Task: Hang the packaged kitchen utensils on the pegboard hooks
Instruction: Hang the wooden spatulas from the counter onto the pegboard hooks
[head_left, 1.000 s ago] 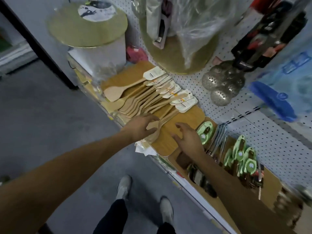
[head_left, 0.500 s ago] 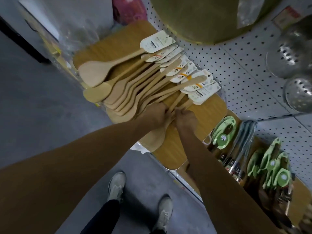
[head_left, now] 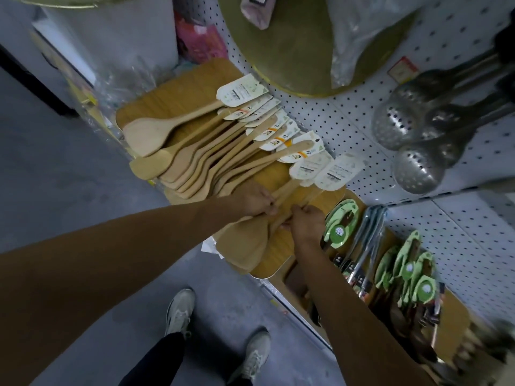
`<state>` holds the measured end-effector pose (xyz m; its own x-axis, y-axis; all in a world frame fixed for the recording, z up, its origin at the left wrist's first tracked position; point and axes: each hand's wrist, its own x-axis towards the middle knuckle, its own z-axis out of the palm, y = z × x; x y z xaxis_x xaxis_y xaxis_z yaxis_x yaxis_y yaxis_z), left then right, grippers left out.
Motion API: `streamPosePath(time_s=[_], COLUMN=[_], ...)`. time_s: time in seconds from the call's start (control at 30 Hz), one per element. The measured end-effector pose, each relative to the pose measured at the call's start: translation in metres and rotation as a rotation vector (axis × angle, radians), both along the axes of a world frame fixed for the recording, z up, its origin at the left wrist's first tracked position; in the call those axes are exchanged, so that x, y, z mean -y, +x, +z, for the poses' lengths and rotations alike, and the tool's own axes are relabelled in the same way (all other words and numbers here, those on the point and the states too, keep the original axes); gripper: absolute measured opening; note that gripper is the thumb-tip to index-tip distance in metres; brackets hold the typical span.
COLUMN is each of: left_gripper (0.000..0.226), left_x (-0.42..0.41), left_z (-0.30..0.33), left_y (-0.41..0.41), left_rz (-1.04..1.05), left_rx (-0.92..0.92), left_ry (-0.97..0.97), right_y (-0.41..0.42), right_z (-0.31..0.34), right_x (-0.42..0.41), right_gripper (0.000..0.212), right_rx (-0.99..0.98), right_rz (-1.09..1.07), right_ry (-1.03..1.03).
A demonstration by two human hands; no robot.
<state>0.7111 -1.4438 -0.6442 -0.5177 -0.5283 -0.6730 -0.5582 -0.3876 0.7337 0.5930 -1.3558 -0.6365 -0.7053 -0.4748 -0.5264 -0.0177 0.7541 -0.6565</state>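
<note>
Several wooden spatulas (head_left: 200,151) with white card labels (head_left: 338,174) lie fanned on wooden boards (head_left: 278,254) stacked on the shelf. My left hand (head_left: 255,200) grips the handles of the nearest spatulas (head_left: 242,243), whose blades jut over the shelf edge. My right hand (head_left: 305,224) pinches the same handles from the other side, close against the left hand. The white pegboard (head_left: 351,126) rises behind the shelf.
Metal skimmer ladles (head_left: 409,135) hang on the pegboard at right. A round golden board (head_left: 292,51) and plastic bags hang above. Green-carded tools (head_left: 341,224) and metal tongs (head_left: 367,240) lie on the shelf at right. Grey floor and my shoes are below.
Both hands moved from resting on the board onto the nearest spatula handles and closed together round them. The view dipped and drew nearer to the shelf.
</note>
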Motion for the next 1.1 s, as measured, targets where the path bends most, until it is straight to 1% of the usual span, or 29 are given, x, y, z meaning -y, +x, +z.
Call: streamPosePath(time_s=[0.1, 0.2, 0.33, 0.5, 0.57, 0.67, 0.77, 0.83, 0.87, 0.9, 0.97, 1.0, 1.03, 1.1], left_gripper=[0.022, 0.014, 0.017, 0.008, 0.009, 0.028, 0.022, 0.021, 0.021, 0.02, 0.022, 0.021, 0.02, 0.018], left_x=[-0.027, -0.059, -0.107, -0.18, -0.211, -0.248, -0.272, -0.285, -0.292, -0.298, -0.308, -0.313, -0.319, -0.33], left_z=[0.027, 0.05, 0.084, 0.129, 0.144, 0.168, 0.19, 0.204, 0.212, 0.22, 0.236, 0.246, 0.254, 0.267], left_y=[0.0, -0.002, -0.009, -0.019, -0.023, -0.033, -0.054, -0.07, -0.079, -0.087, -0.104, -0.112, -0.12, -0.136], left_rz=[-0.028, -0.043, -0.049, -0.249, -0.332, -0.449, -0.559, -0.582, -0.591, -0.608, -0.672, -0.707, -0.736, -0.784], left_rx=[0.02, 0.0, 0.015, 0.035, 0.032, 0.0, 0.001, -0.014, -0.041, -0.08, -0.141, -0.157, -0.167, -0.196], left_ry=[0.006, -0.021, -0.019, 0.015, 0.049, 0.021, -0.041, -0.045, -0.05, -0.065, -0.127, -0.15, -0.161, -0.172], right_y=[-0.006, -0.013, -0.023, -0.04, -0.048, -0.064, -0.077, -0.082, -0.083, -0.085, -0.09, -0.091, -0.092, -0.097], right_z=[0.031, 0.057, 0.088, 0.135, 0.149, 0.163, 0.19, 0.216, 0.23, 0.241, 0.257, 0.266, 0.274, 0.289], right_x=[-0.032, -0.068, -0.121, -0.198, -0.23, -0.275, -0.31, -0.332, -0.342, -0.353, -0.374, -0.384, -0.394, -0.413], right_gripper=[0.024, 0.016, 0.015, 0.016, 0.02, 0.021, 0.015, 0.013, 0.015, 0.022, 0.039, 0.043, 0.043, 0.035], right_rx=[0.047, 0.047, 0.1, 0.157, 0.132, 0.078, 0.042, -0.008, -0.024, -0.046, -0.148, -0.19, -0.217, -0.242], right_rz=[0.029, 0.063, 0.07, 0.053, 0.083, 0.113, 0.089, 0.082, 0.058, 0.033, -0.01, -0.024, -0.045, -0.096], right_ry=[-0.003, -0.021, -0.053, -0.061, -0.04, -0.006, -0.018, -0.027, -0.044, -0.06, -0.085, -0.081, -0.072, -0.073])
